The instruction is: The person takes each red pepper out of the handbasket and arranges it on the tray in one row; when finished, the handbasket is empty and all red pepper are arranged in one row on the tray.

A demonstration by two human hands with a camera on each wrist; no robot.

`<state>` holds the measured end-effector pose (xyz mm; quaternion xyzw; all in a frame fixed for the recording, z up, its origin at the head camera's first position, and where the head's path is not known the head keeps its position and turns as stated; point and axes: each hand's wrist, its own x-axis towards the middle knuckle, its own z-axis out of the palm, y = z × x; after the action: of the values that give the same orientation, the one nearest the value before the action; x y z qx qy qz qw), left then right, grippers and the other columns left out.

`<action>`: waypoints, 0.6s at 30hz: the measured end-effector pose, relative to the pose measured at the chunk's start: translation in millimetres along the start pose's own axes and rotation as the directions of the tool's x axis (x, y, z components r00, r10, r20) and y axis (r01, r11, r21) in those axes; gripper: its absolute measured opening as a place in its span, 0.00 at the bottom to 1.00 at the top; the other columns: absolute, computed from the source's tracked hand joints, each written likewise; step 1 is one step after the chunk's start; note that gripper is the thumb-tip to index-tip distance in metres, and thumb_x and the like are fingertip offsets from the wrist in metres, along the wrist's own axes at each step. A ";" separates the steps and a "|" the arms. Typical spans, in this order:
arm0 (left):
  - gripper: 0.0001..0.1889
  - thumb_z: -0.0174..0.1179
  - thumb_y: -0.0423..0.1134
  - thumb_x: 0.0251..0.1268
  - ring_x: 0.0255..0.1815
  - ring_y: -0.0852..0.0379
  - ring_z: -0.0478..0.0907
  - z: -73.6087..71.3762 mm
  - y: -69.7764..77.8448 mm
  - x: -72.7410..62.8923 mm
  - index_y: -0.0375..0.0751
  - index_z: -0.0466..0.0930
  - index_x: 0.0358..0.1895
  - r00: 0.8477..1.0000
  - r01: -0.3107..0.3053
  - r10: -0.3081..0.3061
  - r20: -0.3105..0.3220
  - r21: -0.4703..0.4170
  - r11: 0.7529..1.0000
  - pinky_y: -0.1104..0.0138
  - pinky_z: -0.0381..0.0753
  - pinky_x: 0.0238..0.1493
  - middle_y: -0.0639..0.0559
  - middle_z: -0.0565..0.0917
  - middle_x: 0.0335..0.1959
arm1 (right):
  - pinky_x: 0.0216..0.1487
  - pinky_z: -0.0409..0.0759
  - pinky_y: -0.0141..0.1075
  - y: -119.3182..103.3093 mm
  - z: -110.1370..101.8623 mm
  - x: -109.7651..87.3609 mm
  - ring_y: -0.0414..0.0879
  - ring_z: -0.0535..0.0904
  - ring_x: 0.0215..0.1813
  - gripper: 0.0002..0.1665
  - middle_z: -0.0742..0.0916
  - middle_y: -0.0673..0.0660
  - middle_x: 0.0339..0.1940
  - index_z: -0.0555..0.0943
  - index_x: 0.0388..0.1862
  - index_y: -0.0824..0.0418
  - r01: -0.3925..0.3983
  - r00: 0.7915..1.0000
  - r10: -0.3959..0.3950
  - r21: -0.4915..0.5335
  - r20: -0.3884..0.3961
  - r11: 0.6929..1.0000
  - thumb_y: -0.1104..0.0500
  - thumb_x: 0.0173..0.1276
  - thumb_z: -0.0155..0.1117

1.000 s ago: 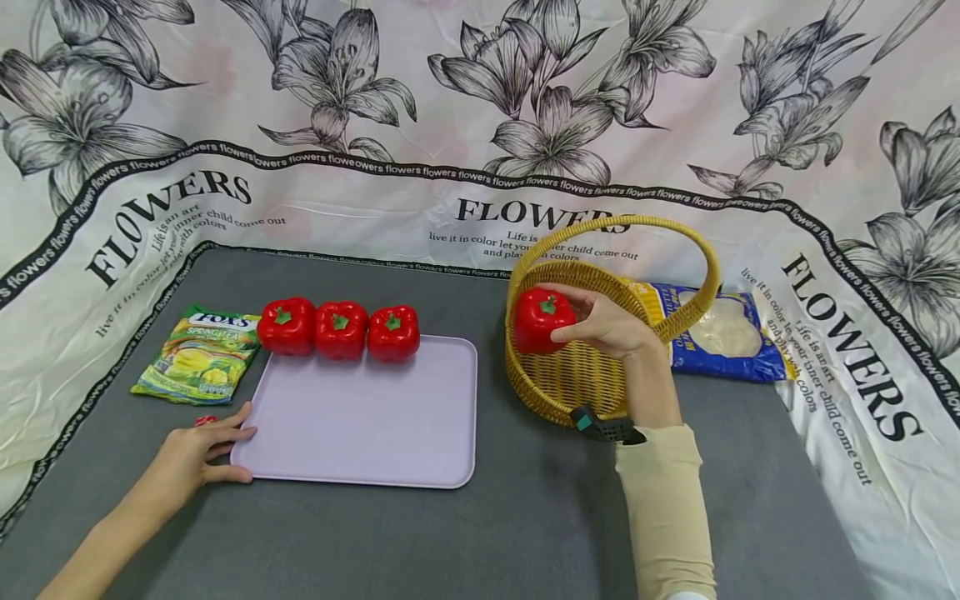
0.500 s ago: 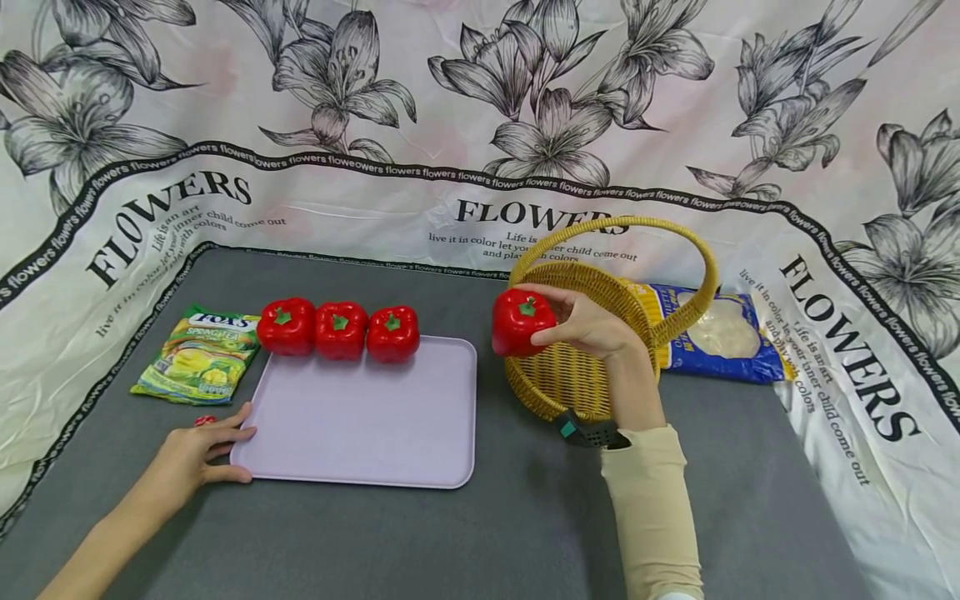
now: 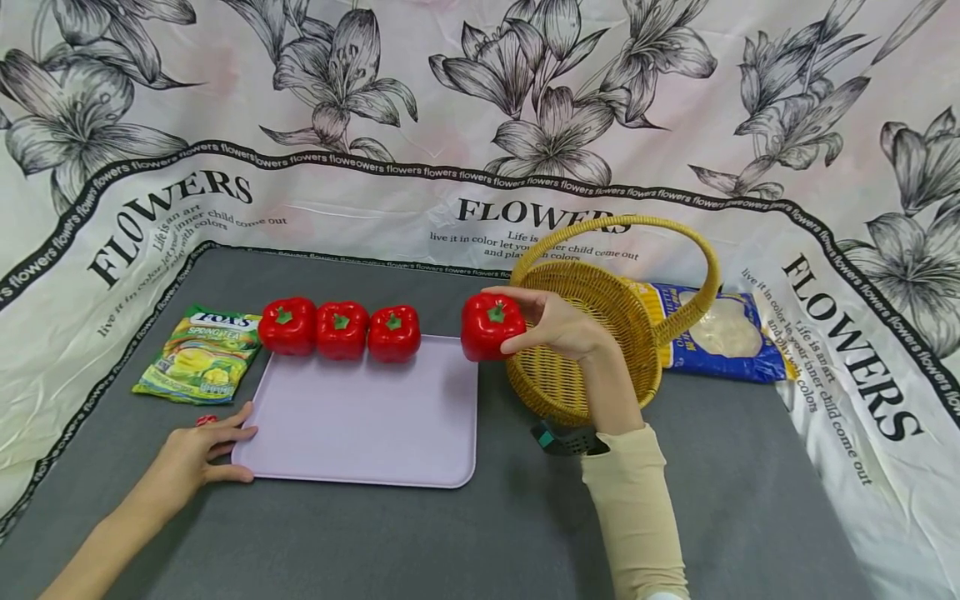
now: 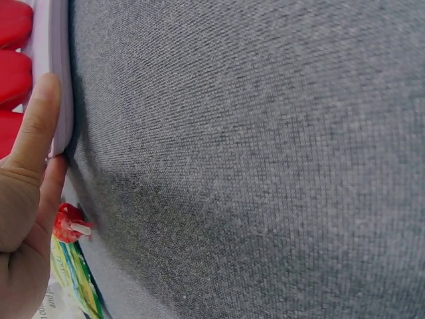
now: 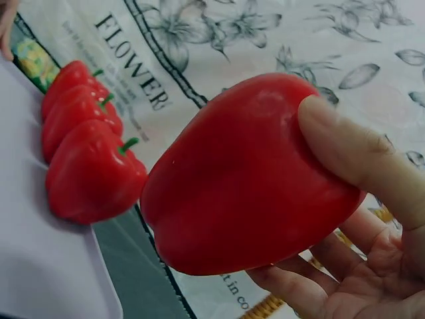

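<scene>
In the head view my right hand (image 3: 558, 323) holds a red bell pepper (image 3: 491, 327) over the far right corner of a pale lilac tray (image 3: 360, 425). The right wrist view shows the thumb on one side of the held pepper (image 5: 246, 179) and fingers on the other. Three more red bell peppers (image 3: 341, 331) stand in a row along the tray's far side. At the tray's near left corner, my left hand (image 3: 183, 458) touches the rim with fairly straight fingers. The left wrist view shows its thumb (image 4: 40, 123) lying along the tray's side.
A yellow wicker basket (image 3: 570, 383) with a tall handle stands right of the tray. Behind it lies a blue and yellow bag (image 3: 723, 333). Left of the peppers is a green Fox's packet (image 3: 202, 357); a small red item (image 3: 206, 420) sits near my left hand.
My right hand has carried the pepper leftward, from over the basket to over the tray's far right corner. The left hand and the row of peppers stay put.
</scene>
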<state>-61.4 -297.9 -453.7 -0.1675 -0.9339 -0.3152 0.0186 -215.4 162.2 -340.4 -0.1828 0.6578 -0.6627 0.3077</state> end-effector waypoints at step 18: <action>0.31 0.78 0.35 0.28 0.46 0.68 0.78 0.4 -1.1 -1.1 0.24 0.83 0.45 1.000 -0.022 0.021 -0.020 -0.026 0.999 0.88 0.76 0.38 0.28 0.75 0.57 | 0.54 0.82 0.42 15.0 30.9 36.5 0.55 0.66 0.64 0.41 0.72 0.63 0.64 0.63 0.71 0.66 -0.097 0.994 0.097 0.006 0.046 0.995 0.81 0.58 0.58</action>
<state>-60.6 -298.8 -454.9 -0.1746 -0.9276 -0.3290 0.0290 -220.1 115.9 -359.0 -0.1645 0.6559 -0.6453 0.3554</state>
